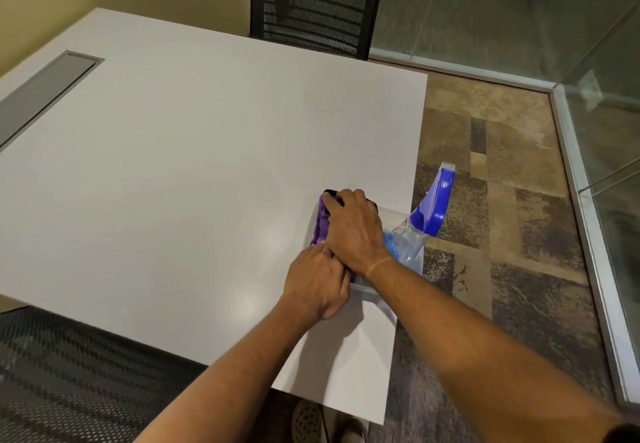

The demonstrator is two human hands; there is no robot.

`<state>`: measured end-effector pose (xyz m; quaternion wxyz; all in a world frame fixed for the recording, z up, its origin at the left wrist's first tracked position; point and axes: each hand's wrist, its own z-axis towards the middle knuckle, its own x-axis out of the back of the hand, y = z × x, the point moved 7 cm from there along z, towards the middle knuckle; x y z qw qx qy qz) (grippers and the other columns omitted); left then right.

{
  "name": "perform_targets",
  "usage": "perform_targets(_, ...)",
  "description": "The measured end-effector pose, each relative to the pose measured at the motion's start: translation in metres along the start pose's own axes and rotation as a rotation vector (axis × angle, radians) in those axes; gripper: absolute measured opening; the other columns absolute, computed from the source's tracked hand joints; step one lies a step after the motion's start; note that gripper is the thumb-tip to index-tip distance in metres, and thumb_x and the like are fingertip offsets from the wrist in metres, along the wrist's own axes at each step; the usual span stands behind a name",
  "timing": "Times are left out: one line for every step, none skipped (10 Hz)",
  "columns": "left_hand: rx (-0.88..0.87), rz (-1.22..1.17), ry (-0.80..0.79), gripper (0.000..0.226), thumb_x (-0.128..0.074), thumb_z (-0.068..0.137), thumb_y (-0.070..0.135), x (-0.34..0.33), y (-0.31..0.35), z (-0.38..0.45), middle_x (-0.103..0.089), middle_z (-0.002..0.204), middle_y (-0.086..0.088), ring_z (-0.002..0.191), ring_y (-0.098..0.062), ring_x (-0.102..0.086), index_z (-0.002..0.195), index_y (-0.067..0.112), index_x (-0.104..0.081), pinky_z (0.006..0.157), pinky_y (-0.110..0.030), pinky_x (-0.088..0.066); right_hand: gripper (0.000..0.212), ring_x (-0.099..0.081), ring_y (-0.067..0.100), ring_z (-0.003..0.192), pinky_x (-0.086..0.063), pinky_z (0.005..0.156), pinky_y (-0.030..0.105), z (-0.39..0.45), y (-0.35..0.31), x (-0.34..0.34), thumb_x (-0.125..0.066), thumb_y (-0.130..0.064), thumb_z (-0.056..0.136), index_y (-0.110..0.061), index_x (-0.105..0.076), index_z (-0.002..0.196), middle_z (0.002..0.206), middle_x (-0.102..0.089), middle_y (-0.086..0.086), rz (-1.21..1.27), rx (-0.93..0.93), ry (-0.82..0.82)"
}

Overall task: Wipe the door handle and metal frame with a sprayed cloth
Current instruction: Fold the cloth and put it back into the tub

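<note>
I can read no writing or brand anywhere; the spray bottle (420,224) shows only a blue trigger head and a clear body, with any label hidden or too blurred to make out. It leans in the right end of a clear plastic bin (377,292) that sits near the right edge of the white table (207,165).

My right hand (353,231) reaches forward, palm down, over the bin, its fingers curled over a dark cloth (333,197) at the far rim; it looks like a grasp on that cloth. A purple cloth (321,226) lies along the bin's left side, just beside that hand. My left hand (317,283) sits at the bin's near left corner, knuckles up, fingers tucked under the right wrist; I cannot tell what they hold.

Both forearms are bare. A black mesh chair (311,6) stands beyond the table, and a glass wall with a metal frame (585,207) runs along the right.
</note>
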<state>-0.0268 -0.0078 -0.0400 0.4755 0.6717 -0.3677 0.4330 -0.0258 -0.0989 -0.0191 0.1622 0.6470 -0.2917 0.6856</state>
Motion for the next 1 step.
perform_targets(-0.019,-0.06,0.184,0.034,-0.038,0.089,0.024,0.0257,-0.0036,-0.0091,-0.07,0.085,-0.012,0.076,-0.031,-0.064,0.091,0.009,-0.068,0.088,-0.043,-0.054,0.06,-0.037,0.029,0.136,-0.033,0.109,0.041,-0.0023,-0.003,0.0116,-0.049,-0.037,0.098,-0.016,-0.031,0.151,0.154,-0.038,0.012,0.065,-0.046,0.041)
